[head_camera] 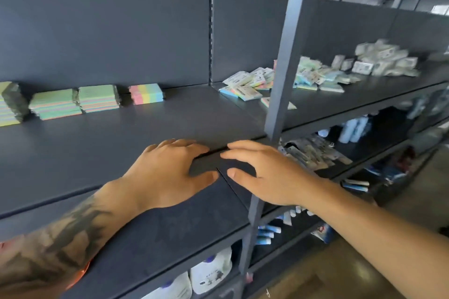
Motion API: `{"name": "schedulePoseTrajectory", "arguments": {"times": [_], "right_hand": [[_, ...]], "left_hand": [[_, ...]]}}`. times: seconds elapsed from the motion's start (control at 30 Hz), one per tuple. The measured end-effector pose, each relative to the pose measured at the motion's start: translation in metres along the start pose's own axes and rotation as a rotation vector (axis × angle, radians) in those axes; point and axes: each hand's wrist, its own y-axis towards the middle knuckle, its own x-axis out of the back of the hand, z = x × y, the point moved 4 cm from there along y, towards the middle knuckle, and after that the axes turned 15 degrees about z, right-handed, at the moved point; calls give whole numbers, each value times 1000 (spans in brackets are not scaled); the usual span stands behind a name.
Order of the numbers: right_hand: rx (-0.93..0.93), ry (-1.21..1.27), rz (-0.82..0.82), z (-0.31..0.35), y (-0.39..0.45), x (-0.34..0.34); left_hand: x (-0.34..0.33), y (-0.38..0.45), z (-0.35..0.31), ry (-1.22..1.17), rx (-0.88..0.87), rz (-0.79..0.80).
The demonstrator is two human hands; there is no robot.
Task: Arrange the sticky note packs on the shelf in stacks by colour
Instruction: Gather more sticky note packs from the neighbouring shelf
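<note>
Fingers of your left hand (167,172) and right hand (264,172) lie flat and empty on the shelf (121,143). Loose sticky note packs (245,86) beyond the post look light and slippery; pinch their edges.

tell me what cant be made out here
Head view, the only one:
- Leftmost stack: cut off by the left edge, so its width is unknown.
- Loose packs on the right: partly hidden behind the shelf post, labels too blurred to read.
- White packets farther right: blurred, contents unclear.
- Lower shelf goods: partly covered by the shelf.
</note>
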Motion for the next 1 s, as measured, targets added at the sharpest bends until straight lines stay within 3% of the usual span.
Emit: {"name": "schedulePoseTrajectory", "arguments": {"times": [0.17, 0.33, 0.5, 0.83, 1.0], "right_hand": [[93, 73, -104, -98, -59, 31], [102, 92, -144, -215, -88, 73], [138, 125, -95, -283, -90, 113], [227, 89, -106, -346, -15, 174], [247, -20, -119, -353, 52, 210]], "left_hand": [[-4, 22, -90, -82, -11, -159], [-5, 72, -203, -86, 37, -175], [5, 126, -272, -102, 122, -166], [38, 267, -254, -37, 529, -165], [43, 313, -224, -24, 592, -171]]}}
